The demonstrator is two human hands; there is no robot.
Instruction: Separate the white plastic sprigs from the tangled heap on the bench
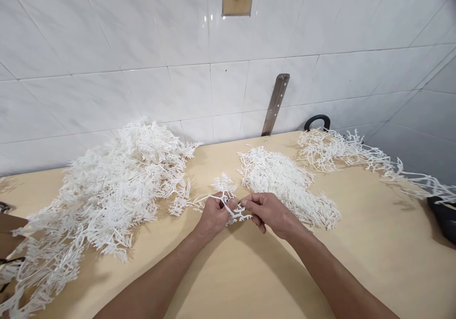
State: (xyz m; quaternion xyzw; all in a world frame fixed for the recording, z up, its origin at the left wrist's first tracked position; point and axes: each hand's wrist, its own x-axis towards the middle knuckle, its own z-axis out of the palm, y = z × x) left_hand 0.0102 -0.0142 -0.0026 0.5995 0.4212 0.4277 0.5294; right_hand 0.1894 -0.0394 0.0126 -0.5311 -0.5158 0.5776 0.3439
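My left hand [216,213] is closed on a white branched plastic sprig [223,186], whose thin stems spread to the left and above the fingers. Close beside it, my right hand [262,209] pinches at the sprig's right side with thumb and forefinger; the fingertips hide the exact spot they touch. A large heap of white branched pieces [121,181] lies to the left of the hands. Just behind and right of my right hand is a smaller pile of thin white pieces [285,181].
More white branching stems [331,150] stretch across the back right of the wooden table [228,271]. A black curved handle [317,118] stands behind them. A metal strip [276,105] leans on the tiled wall. A black object [443,219] sits at the right edge, brown cardboard [10,233] at the left.
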